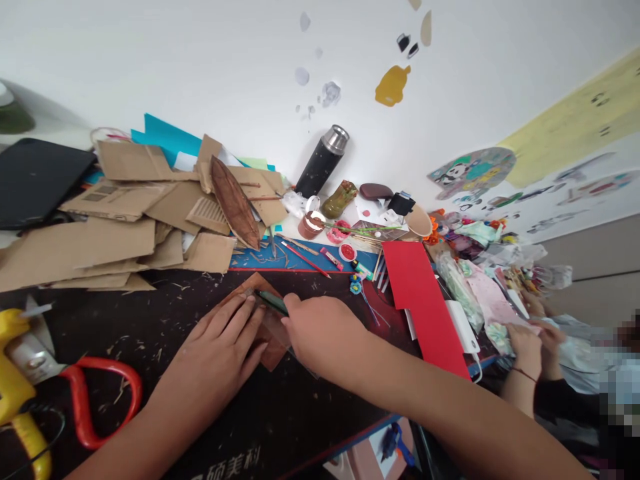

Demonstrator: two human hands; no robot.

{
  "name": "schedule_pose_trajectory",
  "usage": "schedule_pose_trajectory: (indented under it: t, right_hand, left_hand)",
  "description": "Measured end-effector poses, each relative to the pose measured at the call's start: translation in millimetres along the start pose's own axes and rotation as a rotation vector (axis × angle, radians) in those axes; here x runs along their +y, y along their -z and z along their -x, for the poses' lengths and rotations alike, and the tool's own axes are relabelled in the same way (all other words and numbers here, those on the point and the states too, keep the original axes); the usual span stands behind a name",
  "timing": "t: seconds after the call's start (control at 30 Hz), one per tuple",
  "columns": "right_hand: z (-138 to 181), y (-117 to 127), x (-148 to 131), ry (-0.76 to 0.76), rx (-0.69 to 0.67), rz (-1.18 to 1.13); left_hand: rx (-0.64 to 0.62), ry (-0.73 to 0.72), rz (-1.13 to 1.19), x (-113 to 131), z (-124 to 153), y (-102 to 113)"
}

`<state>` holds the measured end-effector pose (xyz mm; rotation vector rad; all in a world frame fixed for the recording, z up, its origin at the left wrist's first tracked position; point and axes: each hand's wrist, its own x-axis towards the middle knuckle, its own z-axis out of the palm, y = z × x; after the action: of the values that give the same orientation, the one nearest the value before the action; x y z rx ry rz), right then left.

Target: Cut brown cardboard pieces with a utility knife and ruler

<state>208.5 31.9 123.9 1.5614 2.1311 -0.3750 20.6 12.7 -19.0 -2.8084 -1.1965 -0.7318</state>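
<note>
My left hand (220,350) lies flat with its fingers stretched out, pressing down a brown piece of card or leaf (253,285) on the dark mat (190,413). My right hand (323,333) is closed around a dark green pen-like tool (273,302), whose tip rests on the brown piece beside my left fingertips. A clear plastic sheet edge shows under my right hand.
A pile of cardboard scraps (120,220) with a long brown leaf (234,200) lies at the back left. A yellow glue gun (15,373) and red-handled scissors (93,400) sit at left. A black flask (323,160), red card (420,300) and craft clutter lie right. Another person's hands (525,347) work at far right.
</note>
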Motion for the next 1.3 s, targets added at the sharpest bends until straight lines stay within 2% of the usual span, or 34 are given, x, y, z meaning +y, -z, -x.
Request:
schedule_pose_trajectory:
  t: [0.4,0.63,0.97,1.2,1.3]
  right_hand:
    - [4.6,4.3,7.0,-0.01,0.011,-0.008]
    - [7.3,5.1,7.2,-0.037,-0.026,-0.024]
    - [3.5,7.5,5.4,-0.019,-0.027,-0.025]
    - [-1.8,-0.4,-3.4,0.022,0.002,-0.012]
    - [1.2,-3.6,1.0,-0.021,0.015,-0.045]
  left_hand:
    - [-0.016,0.031,0.032,0.6,2.8,-4.1]
    - [-0.039,0.057,0.074,-0.5,3.7,-5.5]
    - [-0.074,0.051,0.038,1.3,2.4,-1.1]
    - [-0.031,0.022,0.029,0.3,1.6,0.1]
    - [-0.029,0.028,0.015,1.1,1.5,0.0]
